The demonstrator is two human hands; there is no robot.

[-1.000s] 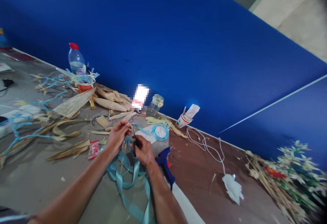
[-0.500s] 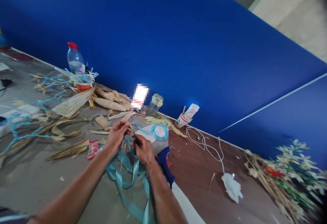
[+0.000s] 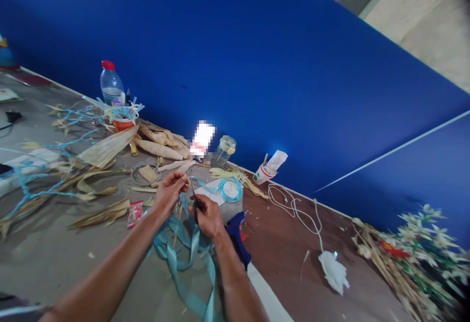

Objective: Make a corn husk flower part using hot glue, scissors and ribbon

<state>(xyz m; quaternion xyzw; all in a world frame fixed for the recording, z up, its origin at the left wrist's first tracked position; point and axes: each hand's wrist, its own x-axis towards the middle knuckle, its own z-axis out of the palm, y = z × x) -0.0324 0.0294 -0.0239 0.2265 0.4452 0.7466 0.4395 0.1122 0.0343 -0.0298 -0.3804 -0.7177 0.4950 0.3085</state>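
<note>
My left hand (image 3: 169, 193) pinches a light blue ribbon (image 3: 185, 253) near its upper end, fingers closed. My right hand (image 3: 207, 217) is closed on black-handled scissors (image 3: 193, 195) whose blades point up beside the left fingertips. The ribbon loops down in loose coils beneath both wrists over the grey table (image 3: 47, 258). A ribbon spool (image 3: 231, 190) lies just beyond the hands. A blue glue gun (image 3: 237, 236) rests right of my right wrist.
Dried husk strips (image 3: 106, 148) and blue cords litter the left of the table. A water bottle (image 3: 110, 84), a jar (image 3: 223, 150) and a paper cup (image 3: 262, 172) stand along the blue wall. A white cable (image 3: 293, 207) and craft flowers (image 3: 414, 248) lie right.
The hands hold almost the same pose over the ribbon; the view has shifted slightly.
</note>
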